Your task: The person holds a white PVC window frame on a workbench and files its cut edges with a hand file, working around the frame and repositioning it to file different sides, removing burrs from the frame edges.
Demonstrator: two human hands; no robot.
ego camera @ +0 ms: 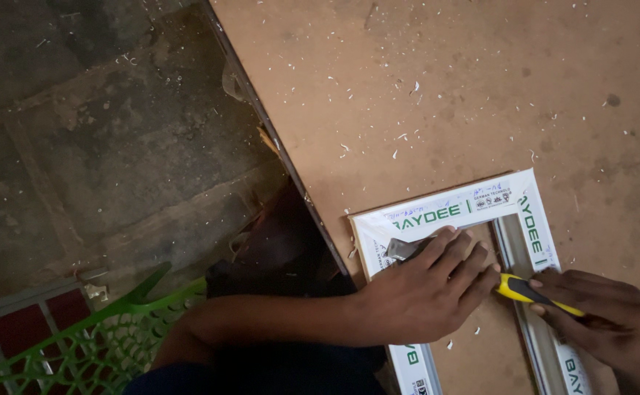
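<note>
A white plastic frame corner [448, 208] with green print on its film lies on a brown board table [444, 88]. My left hand [422, 292] rests palm-down on the frame's left bar, its fingers pressing on the grey metal blade [402, 249] of a scraping tool. My right hand [609, 322] grips that tool's yellow handle [525, 289] beside the frame's right bar [539, 241]. The middle of the tool is hidden under my left fingers.
Small white shavings [408, 135] are scattered over the board. The table edge [276, 139] runs diagonally, with a dark concrete floor [93, 132] to its left. A green plastic lattice piece [93, 344] and a red-tiled patch [20, 329] sit at the bottom left.
</note>
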